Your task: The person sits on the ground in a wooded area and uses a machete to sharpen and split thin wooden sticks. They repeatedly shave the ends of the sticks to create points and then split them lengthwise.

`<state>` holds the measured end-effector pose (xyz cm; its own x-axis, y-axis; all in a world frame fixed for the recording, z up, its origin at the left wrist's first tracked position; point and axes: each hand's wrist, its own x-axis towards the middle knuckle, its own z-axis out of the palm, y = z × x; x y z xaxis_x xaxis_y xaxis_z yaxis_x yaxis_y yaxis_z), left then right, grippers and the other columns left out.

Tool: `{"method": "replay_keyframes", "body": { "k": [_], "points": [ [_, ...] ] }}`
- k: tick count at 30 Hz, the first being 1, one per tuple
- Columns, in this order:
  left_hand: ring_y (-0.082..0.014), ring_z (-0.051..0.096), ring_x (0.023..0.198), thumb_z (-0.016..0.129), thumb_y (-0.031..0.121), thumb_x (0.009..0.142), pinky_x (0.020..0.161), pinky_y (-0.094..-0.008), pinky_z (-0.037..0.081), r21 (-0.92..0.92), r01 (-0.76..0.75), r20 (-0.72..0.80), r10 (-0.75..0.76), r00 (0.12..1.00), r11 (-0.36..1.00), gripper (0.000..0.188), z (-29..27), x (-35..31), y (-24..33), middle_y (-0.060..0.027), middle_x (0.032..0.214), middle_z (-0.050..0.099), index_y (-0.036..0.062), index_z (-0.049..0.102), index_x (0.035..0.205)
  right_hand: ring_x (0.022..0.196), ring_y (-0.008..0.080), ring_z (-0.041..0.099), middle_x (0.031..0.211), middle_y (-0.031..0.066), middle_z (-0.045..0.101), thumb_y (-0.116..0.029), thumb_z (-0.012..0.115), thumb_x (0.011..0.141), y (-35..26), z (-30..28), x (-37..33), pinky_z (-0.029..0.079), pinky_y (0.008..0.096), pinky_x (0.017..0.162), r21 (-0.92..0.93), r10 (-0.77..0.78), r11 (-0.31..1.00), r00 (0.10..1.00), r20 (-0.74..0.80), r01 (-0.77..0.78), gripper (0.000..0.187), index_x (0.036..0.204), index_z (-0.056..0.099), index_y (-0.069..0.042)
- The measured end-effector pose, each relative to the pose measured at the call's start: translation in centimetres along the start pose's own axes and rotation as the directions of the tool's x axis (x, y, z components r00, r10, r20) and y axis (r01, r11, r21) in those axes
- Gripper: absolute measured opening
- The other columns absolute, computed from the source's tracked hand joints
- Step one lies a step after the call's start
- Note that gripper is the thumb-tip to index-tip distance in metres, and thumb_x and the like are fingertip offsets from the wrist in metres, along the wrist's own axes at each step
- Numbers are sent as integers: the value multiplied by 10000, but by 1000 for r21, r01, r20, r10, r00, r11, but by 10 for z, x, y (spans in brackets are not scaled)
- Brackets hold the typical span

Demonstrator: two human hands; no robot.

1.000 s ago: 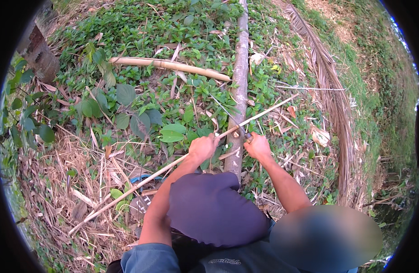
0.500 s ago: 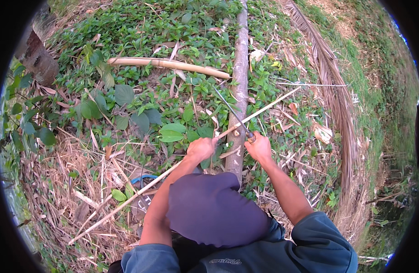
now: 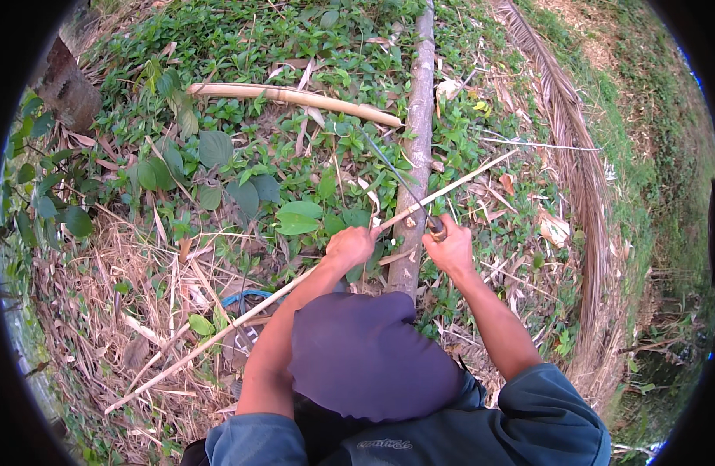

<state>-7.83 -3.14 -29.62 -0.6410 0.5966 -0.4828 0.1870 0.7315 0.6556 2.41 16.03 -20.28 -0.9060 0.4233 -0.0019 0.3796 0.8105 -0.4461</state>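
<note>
A long pale stick (image 3: 210, 342), apparently split bamboo or cane, runs diagonally from the lower left to the upper right. My left hand (image 3: 351, 247) is closed around it just left of the log. The stick's far part passes over the thin fallen log (image 3: 421, 93). My right hand (image 3: 450, 247) grips the dark handle of a long narrow knife (image 3: 394, 171) right of the log. Its blade slants up and left, crossing the stick above the log; whether the edge touches the stick I cannot tell.
A thick pale split piece (image 3: 295, 96) lies on green plants beside the log. A dry palm frond (image 3: 563, 116) stretches along the right. At upper left stands a tree trunk (image 3: 66, 89). Dry leaves and straw (image 3: 140, 287) cover the ground at left.
My right hand has shifted slightly right, and the knife handle has turned a little more upward. The stick's lower end has moved slightly left. My left hand keeps its hold.
</note>
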Motion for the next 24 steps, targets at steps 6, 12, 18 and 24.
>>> {"method": "replay_keyframes", "body": {
  "k": [6,12,18,24],
  "points": [
    [-443,688,947,338,507,1045,868,-532,538,8,-19,8,19,1000,1000,673,2,4,4,-264,1006,709,-31,733,964,860,444,682,912,243,707,-288,693,805,36,19,16,562,509,786,-381,149,922,972,181,-71,369,1086,640,-55],
    [-427,687,878,452,392,1024,814,-532,525,121,-222,-184,242,953,967,415,20,-4,-17,-208,929,717,7,606,1032,919,422,685,971,243,710,-281,702,789,25,10,14,553,498,856,-318,277,928,929,244,-193,366,1076,672,-57],
    [-415,685,884,422,385,1040,816,-518,522,146,-200,-97,216,972,969,378,10,-15,-13,-204,907,716,57,609,1066,767,409,666,807,236,688,-246,716,723,29,14,-8,530,480,744,-54,313,950,940,135,-309,271,876,669,-28],
    [-439,676,852,366,451,1053,804,-543,513,147,-162,-133,182,974,976,475,18,-3,-18,-228,867,703,47,616,1062,851,460,669,866,270,693,-292,699,757,25,5,-7,543,522,803,-198,292,944,946,142,-262,356,1015,677,-49]
  ]
}}
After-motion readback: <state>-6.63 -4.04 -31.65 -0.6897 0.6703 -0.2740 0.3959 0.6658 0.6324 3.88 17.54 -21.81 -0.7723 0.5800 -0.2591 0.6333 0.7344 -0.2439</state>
